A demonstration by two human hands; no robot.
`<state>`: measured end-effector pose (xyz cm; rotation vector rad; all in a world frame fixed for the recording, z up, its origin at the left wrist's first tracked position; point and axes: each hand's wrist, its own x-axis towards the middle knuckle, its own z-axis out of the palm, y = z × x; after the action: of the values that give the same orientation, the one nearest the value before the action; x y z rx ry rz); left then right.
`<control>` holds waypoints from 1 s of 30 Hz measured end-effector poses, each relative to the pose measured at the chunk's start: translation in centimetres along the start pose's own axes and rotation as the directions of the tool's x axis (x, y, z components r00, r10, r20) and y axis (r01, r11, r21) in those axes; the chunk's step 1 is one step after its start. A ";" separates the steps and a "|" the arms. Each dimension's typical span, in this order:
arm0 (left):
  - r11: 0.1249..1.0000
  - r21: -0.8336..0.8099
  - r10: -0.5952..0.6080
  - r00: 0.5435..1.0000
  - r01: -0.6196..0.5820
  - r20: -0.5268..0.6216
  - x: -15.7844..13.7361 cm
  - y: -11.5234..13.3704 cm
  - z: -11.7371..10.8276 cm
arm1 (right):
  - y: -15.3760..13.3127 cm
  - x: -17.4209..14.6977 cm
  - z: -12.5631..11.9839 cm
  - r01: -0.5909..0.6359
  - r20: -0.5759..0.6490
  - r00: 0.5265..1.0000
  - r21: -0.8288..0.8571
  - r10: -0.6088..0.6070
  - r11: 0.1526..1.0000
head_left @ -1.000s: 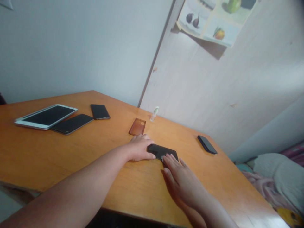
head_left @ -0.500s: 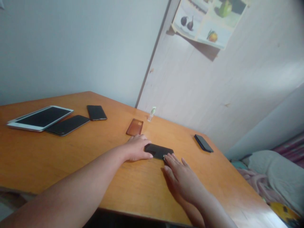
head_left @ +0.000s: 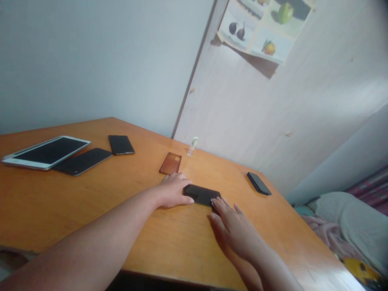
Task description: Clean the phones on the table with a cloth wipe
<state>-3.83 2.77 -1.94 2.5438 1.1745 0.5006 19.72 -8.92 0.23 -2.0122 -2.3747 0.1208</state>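
Observation:
A black smartphone [head_left: 201, 195] lies flat on the wooden table in front of me, its dark screen up. My left hand [head_left: 174, 191] grips its left end, thumb along the near edge and fingers at the far edge. At the phone's right end rest the fingertips of my right hand [head_left: 228, 218], held close together. A small whitish edge shows under those fingertips; what it belongs to is hidden. Just beyond my left hand lies a brown phone case [head_left: 170, 163], and behind it stands a small clear pump bottle [head_left: 192, 146].
On the left lie a white tablet [head_left: 50, 152], a dark phone [head_left: 83, 161] touching it and another dark phone [head_left: 121, 144]. A dark phone-like object [head_left: 258, 183] sits near the table's right edge. Bedding [head_left: 351, 218] is beyond that edge. A wall stands behind the table.
My right fingertips have shifted slightly to the right along the phone's end. My left hand keeps its grip, and the whole view has moved a little.

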 end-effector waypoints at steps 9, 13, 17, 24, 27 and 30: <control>1.000 0.004 0.020 1.000 -0.020 -0.015 0.0 -0.1 0.0 | 0.4 2.8 -0.2 -0.052 -0.024 0.998 -0.001 0.052 0.999; 1.000 -0.004 -0.002 1.000 0.002 -0.003 0.0 0.0 0.0 | 0.1 -0.8 -0.1 -0.016 -0.015 1.000 0.026 0.016 1.000; 1.000 -0.005 -0.007 1.000 0.007 0.007 0.1 0.1 0.0 | 0.6 0.2 -0.1 -0.032 -0.008 0.999 0.024 0.032 0.999; 1.000 0.009 0.015 1.000 -0.015 -0.007 0.0 0.0 -0.1 | 1.4 3.4 0.1 -0.064 -0.051 0.997 0.029 0.065 0.998; 1.000 0.002 0.010 1.000 -0.010 -0.006 0.0 0.1 -0.1 | 1.1 0.7 0.2 -0.047 -0.058 0.997 0.033 0.049 0.998; 1.000 -0.007 -0.005 1.000 0.006 0.008 0.0 0.1 -0.2 | 1.2 -0.9 0.2 -0.026 -0.043 0.999 0.049 0.028 0.998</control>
<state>-3.86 2.72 -1.71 2.5335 1.1744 0.4914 21.03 -9.67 -0.02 -2.0047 -2.2961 0.1325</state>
